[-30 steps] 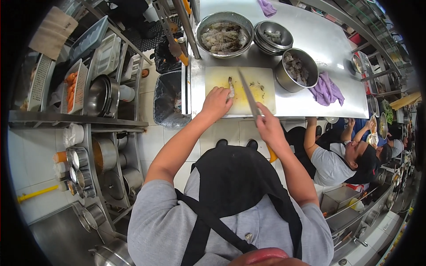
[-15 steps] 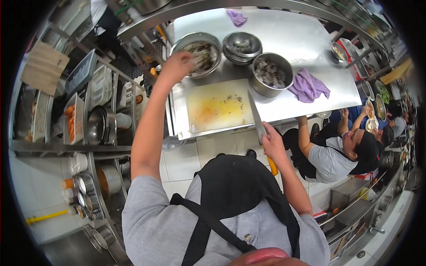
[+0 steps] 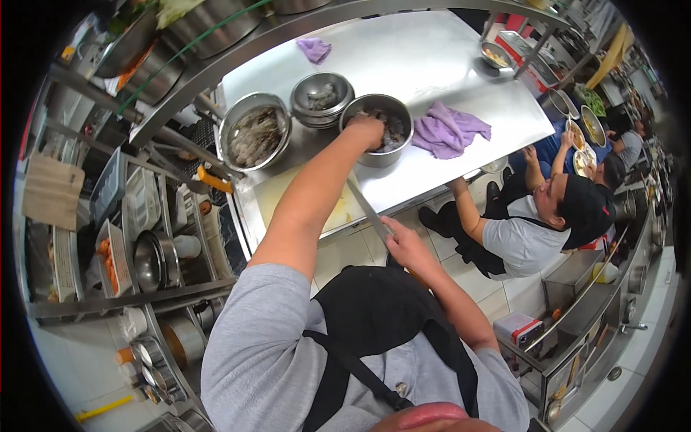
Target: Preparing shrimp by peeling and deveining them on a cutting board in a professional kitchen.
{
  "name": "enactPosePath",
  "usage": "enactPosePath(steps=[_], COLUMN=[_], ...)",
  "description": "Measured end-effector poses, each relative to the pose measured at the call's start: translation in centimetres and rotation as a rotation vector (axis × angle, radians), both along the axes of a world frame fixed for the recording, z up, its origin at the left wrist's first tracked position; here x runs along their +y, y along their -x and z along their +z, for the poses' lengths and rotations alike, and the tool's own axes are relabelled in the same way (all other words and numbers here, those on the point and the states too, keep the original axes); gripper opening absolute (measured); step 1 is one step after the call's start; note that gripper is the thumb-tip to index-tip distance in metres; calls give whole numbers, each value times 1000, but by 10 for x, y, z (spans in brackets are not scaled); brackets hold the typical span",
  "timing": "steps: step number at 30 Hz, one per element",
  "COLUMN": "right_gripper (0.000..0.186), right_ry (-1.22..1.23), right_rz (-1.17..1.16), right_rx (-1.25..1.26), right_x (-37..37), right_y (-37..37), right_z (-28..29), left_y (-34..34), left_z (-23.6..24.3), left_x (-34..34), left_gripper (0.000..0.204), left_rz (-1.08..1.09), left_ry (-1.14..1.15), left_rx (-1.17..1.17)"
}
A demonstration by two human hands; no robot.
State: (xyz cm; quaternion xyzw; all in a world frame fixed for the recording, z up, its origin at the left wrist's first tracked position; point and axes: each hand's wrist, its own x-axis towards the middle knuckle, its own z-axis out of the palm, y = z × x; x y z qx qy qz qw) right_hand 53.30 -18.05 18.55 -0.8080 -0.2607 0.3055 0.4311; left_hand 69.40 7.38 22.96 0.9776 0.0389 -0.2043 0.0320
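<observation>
My left hand point(image 3: 367, 134) reaches over the cutting board into a deep steel pot point(image 3: 411, 135) of grey raw shrimp point(image 3: 393, 134). Its fingertips are hidden down in the pot, so I cannot see whether they hold anything. Closed around a knife point(image 3: 369, 211), my right hand point(image 3: 407, 247) stays at the table's front edge, with the blade pointing up and left over the board. My left forearm covers much of the pale, yellow-stained cutting board point(image 3: 277, 191). Left of the pot are stacked steel bowls point(image 3: 322, 115) with a few shrimp on top, and a wide bowl point(image 3: 224, 137) of whole shrimp.
A purple cloth point(image 3: 448, 131) lies right of the pot; a smaller purple cloth point(image 3: 314, 50) is farther back on the steel table point(image 3: 403, 54). A steel shelf rail point(image 3: 164, 108) runs along the far left. A co-worker point(image 3: 529, 237) stands close on the right.
My left hand has moved right, from the wide shrimp bowl into the deep pot. The knife remains in my right hand. The whole view has shifted, with the table now farther left.
</observation>
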Motion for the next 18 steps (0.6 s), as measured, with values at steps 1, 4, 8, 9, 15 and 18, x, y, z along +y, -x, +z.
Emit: enactPosePath(steps=[1, 4, 8, 9, 15, 18], right_gripper=[48, 48, 48, 48, 50, 51], right_ry=[-3, 9, -11, -36, 14, -42], right_rz=[-11, 18, 67, 77, 85, 26], right_rx=[-1, 19, -2, -25, 39, 74], right_x=[-2, -5, -8, -8, -8, -11], right_y=[-2, -5, -8, -9, -12, -12], right_z=[1, 3, -1, -3, 7, -16], left_y=[-3, -4, -2, -2, 52, 108], left_z=[-6, -12, 2, 9, 51, 67], left_x=[4, 8, 22, 26, 54, 63], left_gripper=[40, 40, 38, 37, 26, 17], left_rz=[4, -86, -78, -66, 244, 365], left_ry=[-14, -72, 16, 121, 800, 1020], left_rx=[36, -28, -26, -64, -181, -174])
